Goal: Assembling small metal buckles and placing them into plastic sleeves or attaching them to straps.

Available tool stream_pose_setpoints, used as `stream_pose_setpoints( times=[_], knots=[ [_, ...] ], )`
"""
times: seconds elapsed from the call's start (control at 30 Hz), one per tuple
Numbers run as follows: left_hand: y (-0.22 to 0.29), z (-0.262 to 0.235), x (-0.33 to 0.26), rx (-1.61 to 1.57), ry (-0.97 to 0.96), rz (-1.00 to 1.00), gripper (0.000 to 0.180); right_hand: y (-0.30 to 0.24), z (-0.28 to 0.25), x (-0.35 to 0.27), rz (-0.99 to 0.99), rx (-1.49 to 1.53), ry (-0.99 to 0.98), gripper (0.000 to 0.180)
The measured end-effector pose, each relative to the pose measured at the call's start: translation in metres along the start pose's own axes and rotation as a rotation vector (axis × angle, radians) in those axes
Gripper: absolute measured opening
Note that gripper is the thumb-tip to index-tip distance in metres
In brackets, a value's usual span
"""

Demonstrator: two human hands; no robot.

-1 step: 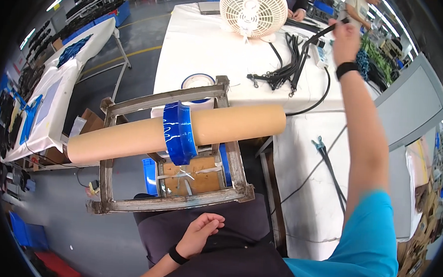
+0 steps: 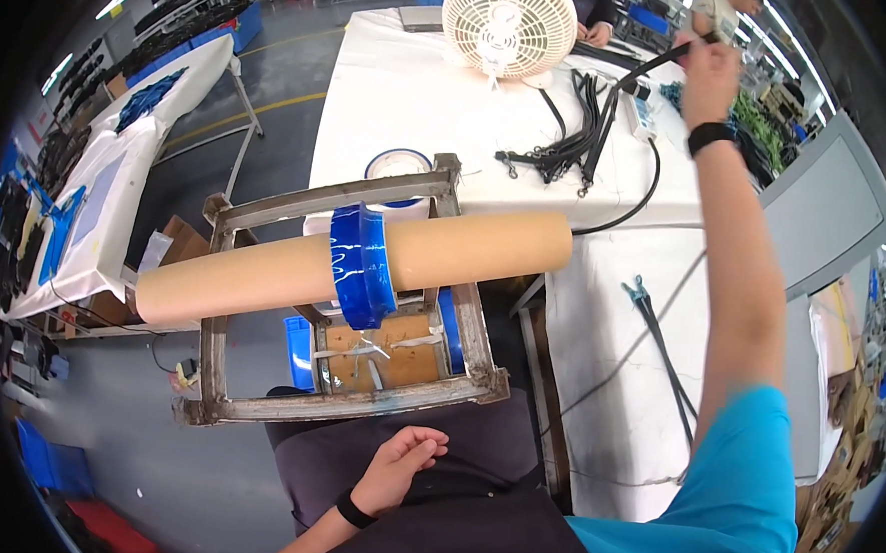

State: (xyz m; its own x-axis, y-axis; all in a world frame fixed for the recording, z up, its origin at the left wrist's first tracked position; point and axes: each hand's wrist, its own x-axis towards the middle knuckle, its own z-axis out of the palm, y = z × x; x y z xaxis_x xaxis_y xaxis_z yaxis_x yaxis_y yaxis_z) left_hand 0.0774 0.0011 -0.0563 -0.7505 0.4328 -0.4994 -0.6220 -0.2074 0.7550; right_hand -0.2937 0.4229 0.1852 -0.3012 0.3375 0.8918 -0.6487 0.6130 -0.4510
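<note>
White tabletop beneath, black strap extends leftward from right hand.

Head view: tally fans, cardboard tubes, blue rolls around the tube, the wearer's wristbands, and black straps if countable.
Fan: 1
Cardboard tube: 1
Blue roll: 1
Wristbands: 2
Black straps: overlapping, can't be counted
Total without straps: 5

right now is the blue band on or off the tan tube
On: the blue band encircles the tan tube near its middle.

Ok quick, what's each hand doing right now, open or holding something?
Left hand: half open, loosely curled, nothing visible in it.
Right hand: closed, holding a black strap.
</note>
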Motion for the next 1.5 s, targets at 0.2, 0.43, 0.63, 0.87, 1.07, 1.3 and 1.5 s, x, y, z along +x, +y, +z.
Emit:
stream_pose_setpoints(
  times=[0.2, 0.43, 0.63, 0.87, 1.07, 1.3, 1.5],
  knots=[
    [-0.007, 0.001, -0.013, -0.015, -0.017, 0.049, 0.020, -0.142, -0.077, 0.080, -0.043, 0.221, -0.069, 0.023],
    [0.027, 0.016, -0.024, 0.260, -0.239, 0.393, 0.025, -0.301, -0.121, -0.077, 0.369, 0.421, -0.802, 0.035],
    [0.036, 0.036, -0.056, 0.230, -0.267, 0.726, 0.045, -0.326, -0.109, -0.272, 1.330, 0.811, -1.257, 0.016],
    [0.032, 0.029, -0.087, 0.059, -0.058, 0.387, 0.033, -0.346, -0.106, -0.356, 1.375, 0.821, -1.203, 0.010],
    [0.014, 0.015, -0.090, 0.349, 0.026, 0.617, 0.025, -0.343, -0.101, -0.353, 0.438, 0.456, -1.002, 0.040],
    [0.007, 0.024, -0.095, -0.204, 0.065, 0.551, 0.023, -0.363, -0.080, -0.369, 0.300, 0.425, -1.016, 0.027],
    [0.002, 0.010, -0.098, -0.199, 0.133, 0.516, 0.026, -0.367, -0.085, -0.374, 0.399, 0.379, -1.034, 0.010]
  ],
)
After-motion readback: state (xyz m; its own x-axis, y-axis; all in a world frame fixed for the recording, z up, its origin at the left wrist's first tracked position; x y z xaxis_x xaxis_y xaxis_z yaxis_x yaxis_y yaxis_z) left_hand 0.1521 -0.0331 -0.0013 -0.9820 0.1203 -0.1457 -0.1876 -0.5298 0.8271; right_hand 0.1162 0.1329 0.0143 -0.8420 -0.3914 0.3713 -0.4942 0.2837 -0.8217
